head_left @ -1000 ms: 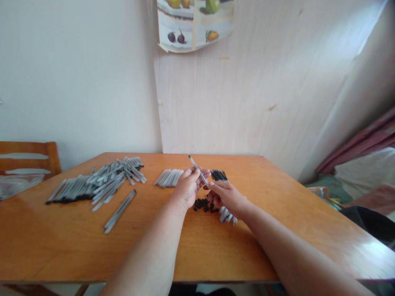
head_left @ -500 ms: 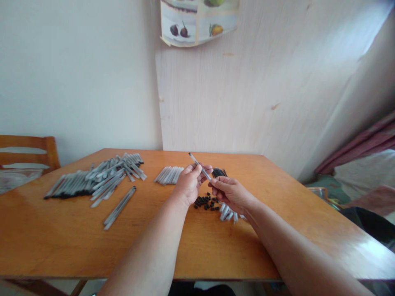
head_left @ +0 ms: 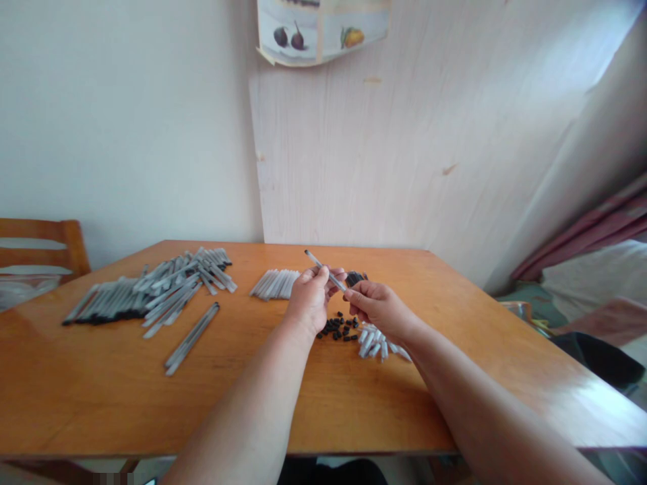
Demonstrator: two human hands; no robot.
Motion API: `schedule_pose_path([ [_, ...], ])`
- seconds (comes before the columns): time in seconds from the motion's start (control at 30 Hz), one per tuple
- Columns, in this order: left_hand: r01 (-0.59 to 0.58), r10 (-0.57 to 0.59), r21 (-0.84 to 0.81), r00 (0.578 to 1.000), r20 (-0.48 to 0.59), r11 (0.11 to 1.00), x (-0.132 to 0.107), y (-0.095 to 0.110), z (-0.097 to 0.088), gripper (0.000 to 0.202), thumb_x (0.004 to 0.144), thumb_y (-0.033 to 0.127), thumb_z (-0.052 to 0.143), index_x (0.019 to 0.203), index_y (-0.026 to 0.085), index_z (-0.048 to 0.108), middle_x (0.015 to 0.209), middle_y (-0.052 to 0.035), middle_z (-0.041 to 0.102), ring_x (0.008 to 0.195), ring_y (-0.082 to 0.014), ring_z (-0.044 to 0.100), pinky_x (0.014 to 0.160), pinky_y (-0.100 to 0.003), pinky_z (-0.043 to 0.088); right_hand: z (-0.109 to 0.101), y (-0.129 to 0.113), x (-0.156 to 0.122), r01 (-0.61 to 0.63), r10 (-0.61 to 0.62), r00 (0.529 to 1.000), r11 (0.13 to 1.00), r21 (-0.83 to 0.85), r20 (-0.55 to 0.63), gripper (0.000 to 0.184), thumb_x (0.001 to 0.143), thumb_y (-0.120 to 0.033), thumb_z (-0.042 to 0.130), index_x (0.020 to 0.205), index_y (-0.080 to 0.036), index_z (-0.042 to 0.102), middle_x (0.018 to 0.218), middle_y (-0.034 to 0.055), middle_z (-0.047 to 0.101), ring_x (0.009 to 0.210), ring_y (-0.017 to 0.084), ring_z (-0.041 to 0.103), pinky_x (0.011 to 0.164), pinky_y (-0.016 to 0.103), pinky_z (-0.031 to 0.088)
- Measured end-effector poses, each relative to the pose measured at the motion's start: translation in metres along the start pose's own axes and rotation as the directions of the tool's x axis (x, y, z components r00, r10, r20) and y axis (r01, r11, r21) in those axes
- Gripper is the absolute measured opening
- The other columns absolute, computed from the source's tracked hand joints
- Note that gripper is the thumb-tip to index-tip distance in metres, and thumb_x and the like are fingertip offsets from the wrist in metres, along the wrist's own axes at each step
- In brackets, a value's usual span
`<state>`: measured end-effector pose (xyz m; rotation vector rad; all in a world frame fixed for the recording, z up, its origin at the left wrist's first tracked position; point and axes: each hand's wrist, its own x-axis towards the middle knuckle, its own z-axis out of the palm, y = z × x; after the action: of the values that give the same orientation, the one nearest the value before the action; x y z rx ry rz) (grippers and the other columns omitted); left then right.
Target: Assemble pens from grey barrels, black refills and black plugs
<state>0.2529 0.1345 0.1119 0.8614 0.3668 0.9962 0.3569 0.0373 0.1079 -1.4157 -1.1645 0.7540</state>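
Note:
A slim clear pen (head_left: 314,259) with a dark tip at its upper left end slants between my two hands above the table. My left hand (head_left: 312,296) pinches its middle between thumb and fingers. At the lower right end, the fingertips of my right hand (head_left: 374,303) close on the pen. Small black plugs (head_left: 336,327) lie scattered below the hands. Beside them is a heap of short clear caps (head_left: 373,342), partly behind my right wrist. Black thin parts (head_left: 356,277) show behind my right hand. A row of clear tubes (head_left: 274,284) lies behind my left hand.
On the left of the wooden table (head_left: 242,417) lies a large pile of pens (head_left: 169,283), with a few separate pens (head_left: 193,338) nearer me. A wooden chair (head_left: 73,246) stands at the left, and a black bin (head_left: 599,358) at the right. The wall rises behind the table.
My view has shifted slightly. Both hands stay on the pen, and my right fingers have curled more tightly around its lower end.

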Motion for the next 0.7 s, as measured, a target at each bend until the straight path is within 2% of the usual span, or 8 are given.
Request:
schedule_pose_path([
  [0.23, -0.012, 0.013, 0.017, 0.998, -0.065, 1.000, 0.002, -0.003, 0.002, 0.007, 0.084, 0.021, 0.059, 0.085, 0.015, 0.054, 0.081, -0.0070, 0.071, 0.079, -0.0169, 0.069, 0.077, -0.033, 0.050, -0.003, 0.001, 0.000, 0.087, -0.101, 0.994, 0.952, -0.292, -0.031, 0.030, 0.084, -0.046, 0.054, 0.075, -0.018, 0.056, 0.061, -0.0005, 0.059, 0.050, 0.009, 0.049, 0.047, 0.021, 0.035],
  [0.37, -0.120, 0.110, -0.029, 0.967, -0.230, 0.992, 0.015, 0.015, -0.015, 0.008, 0.085, 0.020, 0.059, 0.081, 0.016, 0.053, 0.077, -0.0038, 0.069, 0.076, -0.0138, 0.068, 0.079, -0.031, 0.049, -0.013, 0.007, -0.002, 0.110, -0.188, 0.977, 0.851, -0.513, -0.104, 0.029, 0.082, -0.044, 0.056, 0.071, -0.018, 0.058, 0.058, -0.0010, 0.057, 0.052, 0.010, 0.047, 0.048, 0.021, 0.032],
  [0.4, -0.137, 0.123, -0.037, 0.958, -0.260, 0.990, 0.018, 0.020, -0.019, 0.008, 0.085, 0.020, 0.058, 0.081, 0.016, 0.053, 0.076, -0.0037, 0.069, 0.076, -0.0136, 0.068, 0.080, -0.031, 0.049, -0.017, 0.008, -0.002, 0.105, -0.197, 0.973, 0.838, -0.535, -0.117, 0.029, 0.082, -0.045, 0.056, 0.071, -0.018, 0.059, 0.057, -0.0011, 0.057, 0.051, 0.010, 0.046, 0.048, 0.021, 0.032],
  [0.5, -0.129, 0.117, -0.026, 0.957, -0.266, 0.991, 0.022, 0.030, -0.028, 0.008, 0.086, 0.019, 0.056, 0.080, 0.017, 0.053, 0.076, -0.0040, 0.069, 0.075, -0.0138, 0.068, 0.079, -0.032, 0.050, -0.030, 0.009, 0.000, 0.077, -0.179, 0.966, 0.887, -0.456, -0.185, 0.030, 0.085, -0.046, 0.051, 0.078, -0.018, 0.060, 0.063, 0.0000, 0.060, 0.054, 0.011, 0.050, 0.049, 0.021, 0.035],
  [0.6, -0.099, 0.096, 0.000, 0.967, -0.235, 0.995, 0.020, 0.029, -0.026, 0.007, 0.085, 0.020, 0.057, 0.080, 0.017, 0.053, 0.079, -0.0046, 0.069, 0.077, -0.0143, 0.069, 0.077, -0.030, 0.050, -0.044, 0.009, 0.004, 0.056, -0.176, 0.957, 0.892, -0.448, -0.230, 0.029, 0.085, -0.044, 0.051, 0.083, -0.018, 0.062, 0.069, 0.0017, 0.063, 0.059, 0.011, 0.054, 0.053, 0.022, 0.038],
  [0.7, -0.086, 0.097, 0.057, 0.968, -0.232, 0.995, 0.017, 0.025, -0.023, 0.007, 0.084, 0.021, 0.058, 0.081, 0.017, 0.053, 0.081, -0.0051, 0.070, 0.078, -0.0150, 0.069, 0.075, -0.029, 0.050, -0.058, 0.012, 0.006, 0.006, -0.128, 0.968, 0.873, -0.488, -0.217, 0.028, 0.084, -0.042, 0.051, 0.084, -0.017, 0.063, 0.071, 0.0025, 0.064, 0.060, 0.012, 0.055, 0.054, 0.022, 0.039],
])
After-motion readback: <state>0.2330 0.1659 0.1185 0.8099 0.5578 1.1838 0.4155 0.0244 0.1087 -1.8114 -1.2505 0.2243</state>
